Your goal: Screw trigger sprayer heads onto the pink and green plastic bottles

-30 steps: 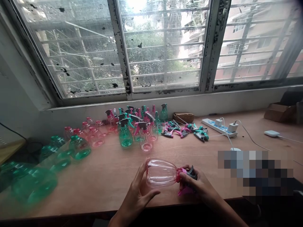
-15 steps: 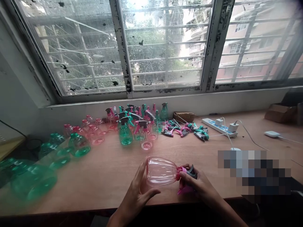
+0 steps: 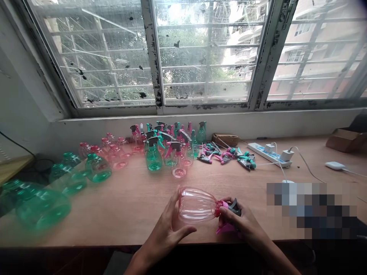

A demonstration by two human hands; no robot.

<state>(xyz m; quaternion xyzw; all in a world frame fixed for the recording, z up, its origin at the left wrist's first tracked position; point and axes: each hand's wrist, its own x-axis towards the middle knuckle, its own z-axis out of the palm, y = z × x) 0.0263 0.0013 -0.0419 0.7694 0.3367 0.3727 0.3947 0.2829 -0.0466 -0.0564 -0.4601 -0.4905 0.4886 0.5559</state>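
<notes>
A clear pink spray bottle (image 3: 197, 205) lies on its side in the air above the front of the table, its base to the left. Fingers of my right hand (image 3: 239, 218) are wrapped round its neck and the pink and black spray head (image 3: 234, 207). My left hand (image 3: 169, 225) is at the base end, thumb and fingers spread apart; whether its fingers touch the base I cannot tell. Part of the pink trigger head shows below my right hand.
Green bottles (image 3: 43, 210) and pink bottles (image 3: 117, 157) without heads stand left on the table (image 3: 114, 214). Several bottles with spray heads (image 3: 154, 154) stand near the wall. Loose spray heads (image 3: 226, 156), a power strip (image 3: 269, 153) and a cardboard box (image 3: 345, 137) are further right.
The camera view has shifted slightly. My hands and the pink spray bottle keep nearly the same pose, with the right hand still round its neck.
</notes>
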